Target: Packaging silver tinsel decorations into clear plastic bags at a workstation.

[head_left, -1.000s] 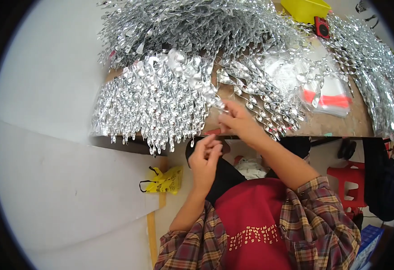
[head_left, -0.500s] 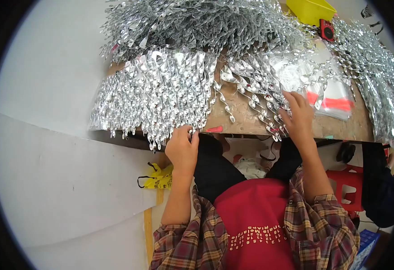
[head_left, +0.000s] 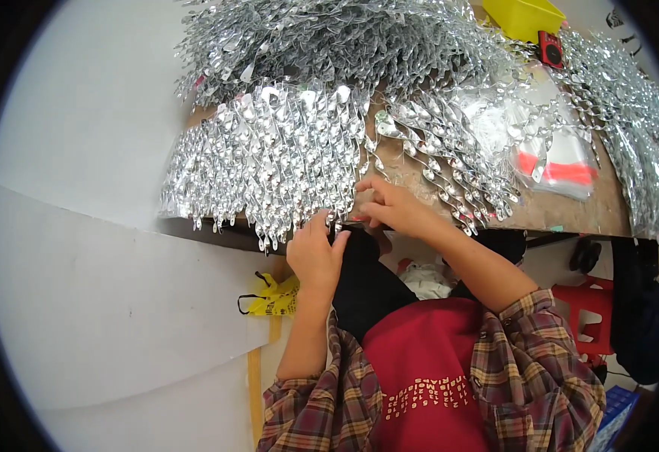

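Observation:
A dense row of silver twisted foil strands lies side by side on the wooden table, their lower tips hanging over its front edge. My left hand is at the tips on the right end of this row, thumb apart from the fingers. Just right of the row, my right hand has its fingers bent and thumb apart, with nothing visible between them. A smaller group of loose silver strands is fanned out farther right. Whether the left fingertips touch a strand cannot be made out.
A big heap of silver strands covers the back. Clear plastic bags with a red band lie at right, near another hanging mass of strands. A yellow bin and a small red device stand behind. Below right is a red stool.
My right hand has left the loose strands on the right and moved left, close to my left hand. The left thumb has spread outward from its fingers.

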`<state>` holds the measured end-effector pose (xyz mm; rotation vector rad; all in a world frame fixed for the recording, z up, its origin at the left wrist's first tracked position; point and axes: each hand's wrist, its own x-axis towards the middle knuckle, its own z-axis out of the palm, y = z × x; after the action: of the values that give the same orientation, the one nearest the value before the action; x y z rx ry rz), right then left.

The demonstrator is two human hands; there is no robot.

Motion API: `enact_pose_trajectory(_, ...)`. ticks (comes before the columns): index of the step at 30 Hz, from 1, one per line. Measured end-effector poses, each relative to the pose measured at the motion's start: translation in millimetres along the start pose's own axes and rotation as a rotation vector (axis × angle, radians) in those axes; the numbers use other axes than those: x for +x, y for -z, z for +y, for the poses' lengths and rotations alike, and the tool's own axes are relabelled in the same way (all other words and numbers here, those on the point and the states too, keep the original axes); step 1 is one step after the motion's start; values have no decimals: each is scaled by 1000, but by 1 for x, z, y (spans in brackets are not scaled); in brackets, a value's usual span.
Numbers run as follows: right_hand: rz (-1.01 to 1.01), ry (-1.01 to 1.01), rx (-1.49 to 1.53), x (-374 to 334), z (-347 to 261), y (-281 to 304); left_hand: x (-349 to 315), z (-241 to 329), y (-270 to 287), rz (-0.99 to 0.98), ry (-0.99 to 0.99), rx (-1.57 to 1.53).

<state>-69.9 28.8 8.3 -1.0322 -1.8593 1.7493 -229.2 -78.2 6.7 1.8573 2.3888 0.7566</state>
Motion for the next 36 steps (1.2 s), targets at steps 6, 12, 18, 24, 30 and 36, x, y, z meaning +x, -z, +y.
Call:
enact_pose_trajectory(6, -52, -57, 317, 2, 4, -7, 2, 3, 3, 71, 41, -88)
enact_pose_trajectory(12, 139, -115, 754, -2, -10, -20, -1, 42, 2, 86, -104, -275)
enact_pose_trajectory(18, 232, -47, 630, -41, 2, 20, 1, 40, 7, 58, -267, -465)
enact_pose_trajectory(24, 467, 38, 80, -98, -3, 81, 36, -6, 21, 301, -192, -68)
enact_pose_trajectory(30, 788, 151, -721, -114, 40, 130, 38, -31, 5, 238, -154, 110)
enact_pose_trajectory(36, 848, 422, -961, -98, 23, 125, 42, -40, -1, 266, -132, 47)
